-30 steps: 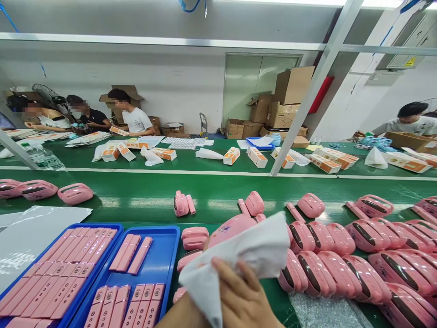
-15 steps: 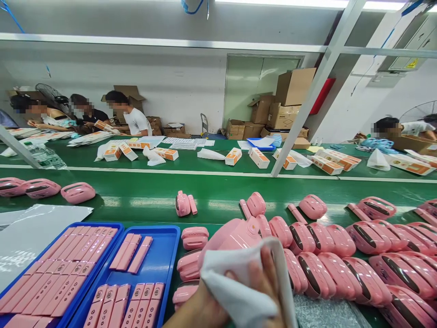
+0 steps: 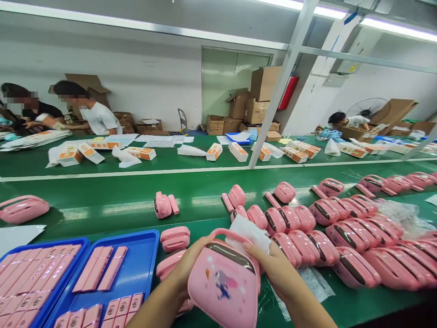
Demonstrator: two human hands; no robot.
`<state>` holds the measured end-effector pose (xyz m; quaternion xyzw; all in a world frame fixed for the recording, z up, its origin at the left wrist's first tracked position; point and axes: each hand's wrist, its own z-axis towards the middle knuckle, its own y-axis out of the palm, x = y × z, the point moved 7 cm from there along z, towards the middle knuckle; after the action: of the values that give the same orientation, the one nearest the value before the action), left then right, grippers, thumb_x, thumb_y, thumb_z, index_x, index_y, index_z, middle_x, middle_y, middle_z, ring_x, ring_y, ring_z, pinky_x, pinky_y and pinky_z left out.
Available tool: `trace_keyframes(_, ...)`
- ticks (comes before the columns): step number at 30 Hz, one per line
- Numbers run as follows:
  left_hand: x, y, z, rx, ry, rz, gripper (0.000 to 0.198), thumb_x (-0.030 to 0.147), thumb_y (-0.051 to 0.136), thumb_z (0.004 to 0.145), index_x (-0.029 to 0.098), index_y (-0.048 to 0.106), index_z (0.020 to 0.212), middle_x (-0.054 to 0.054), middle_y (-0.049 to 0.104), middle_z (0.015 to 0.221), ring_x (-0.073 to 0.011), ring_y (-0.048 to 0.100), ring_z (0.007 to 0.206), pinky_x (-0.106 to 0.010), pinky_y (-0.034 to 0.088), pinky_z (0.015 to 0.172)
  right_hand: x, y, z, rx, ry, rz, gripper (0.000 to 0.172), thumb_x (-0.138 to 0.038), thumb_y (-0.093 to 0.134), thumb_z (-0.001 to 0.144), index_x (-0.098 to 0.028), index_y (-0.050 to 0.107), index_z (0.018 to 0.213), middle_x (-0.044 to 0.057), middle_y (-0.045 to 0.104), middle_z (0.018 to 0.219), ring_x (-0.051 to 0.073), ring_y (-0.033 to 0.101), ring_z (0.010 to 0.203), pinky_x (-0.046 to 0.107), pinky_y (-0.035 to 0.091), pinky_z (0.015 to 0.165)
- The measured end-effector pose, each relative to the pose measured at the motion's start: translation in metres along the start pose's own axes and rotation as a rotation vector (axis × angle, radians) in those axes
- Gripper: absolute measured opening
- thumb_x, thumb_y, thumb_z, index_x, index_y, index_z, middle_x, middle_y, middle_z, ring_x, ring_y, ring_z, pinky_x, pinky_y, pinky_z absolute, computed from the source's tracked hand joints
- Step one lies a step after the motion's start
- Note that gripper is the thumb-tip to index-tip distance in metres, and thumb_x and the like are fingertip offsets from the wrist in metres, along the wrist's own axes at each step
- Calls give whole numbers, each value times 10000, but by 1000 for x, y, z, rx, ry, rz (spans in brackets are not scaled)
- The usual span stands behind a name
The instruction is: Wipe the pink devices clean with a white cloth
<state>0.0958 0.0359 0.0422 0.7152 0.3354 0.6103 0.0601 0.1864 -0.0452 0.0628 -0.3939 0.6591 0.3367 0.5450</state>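
A pink plastic case (image 3: 222, 289) with a carry handle, a dark glossy strip and a printed cartoon figure is held up close in front of me, its printed face turned my way. My left hand (image 3: 191, 260) is closed round its left side, with the fingers mostly hidden behind it. At the upper right, my right hand (image 3: 271, 263) presses its thumb near the handle's base and holds a white cloth (image 3: 251, 232) behind the case. Rows of similar pink cases (image 3: 319, 247) stand to the right, and a few more (image 3: 175, 238) are on the left.
Two blue trays (image 3: 145, 255) of pink stick-shaped parts (image 3: 112, 269) lie at left. Clear plastic bags (image 3: 316, 284) are under the right-hand cases. Beyond the green belt (image 3: 123, 193), orange-and-white boxes (image 3: 214, 151) lie on a far bench where several people work. A metal post (image 3: 278, 100) rises there.
The pink case has come lower and nearer, its printed face now toward me. The cloth has moved from its front to behind its upper right. The view has swung to the right.
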Motion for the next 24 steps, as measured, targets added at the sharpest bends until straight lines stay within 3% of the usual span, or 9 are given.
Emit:
trace_keyframes(4, 17, 22, 13, -78, 204, 570, 370, 410, 440, 845, 129, 671, 908, -59, 682, 896, -228, 590, 892, -312, 423, 822, -14, -27, 8, 103, -165, -309, 306, -463, 607, 775, -171, 670, 844, 57, 684, 839, 258, 600, 827, 368, 439, 772)
trace_keyframes(8, 14, 12, 25, 61, 241, 772, 399, 407, 417, 854, 151, 550, 1130, -87, 590, 1150, -215, 540, 1037, -307, 407, 887, 5, -50, 18, 127, -238, -420, 335, -466, 571, 799, -173, 657, 937, 54, 680, 943, 243, 597, 906, 344, 441, 830)
trace_keyframes(12, -1, -28, 15, 153, 167, 949, 364, 324, 483, 818, 164, 534, 1141, -102, 529, 1232, -226, 461, 1155, -348, 329, 990, 67, -68, 30, 275, -227, -523, 444, -526, 483, 822, -144, 632, 993, 98, 656, 1004, 255, 573, 990, 393, 402, 927)
trace_keyframes(14, -7, -53, 0, 208, 122, 1025, 347, 287, 492, 800, 162, 544, 1120, -110, 532, 1226, -240, 443, 1172, -374, 292, 1015, 105, -74, 36, 349, -161, -591, 450, -551, 465, 826, -138, 627, 902, 88, 659, 920, 241, 601, 907, 399, 457, 833)
trace_keyframes(17, -16, -89, -30, 296, 29, 1102, 273, 299, 437, 821, 166, 579, 1012, -108, 596, 1091, -255, 521, 1048, -399, 348, 949, 151, -82, 44, 420, -26, -701, 370, -486, 468, 869, -144, 587, 793, 34, 639, 787, 177, 614, 774, 342, 484, 723)
trace_keyframes(21, -41, -133, -74, 364, -187, 1266, 207, 260, 472, 758, 148, 602, 873, -116, 630, 942, -280, 568, 900, -411, 408, 822, 179, -94, 52, 481, 153, -911, 377, -479, 491, 870, -167, 519, 661, -5, 559, 630, 154, 575, 670, 337, 457, 711)
trace_keyframes(24, -67, -156, -97, 364, -311, 1338, 384, 180, 534, 639, 127, 607, 1012, -143, 609, 1040, -311, 558, 981, -435, 396, 862, 184, -94, 59, 432, 206, -1026, 411, -506, 501, 859, -179, 492, 610, -23, 518, 588, 148, 550, 643, 332, 440, 709)
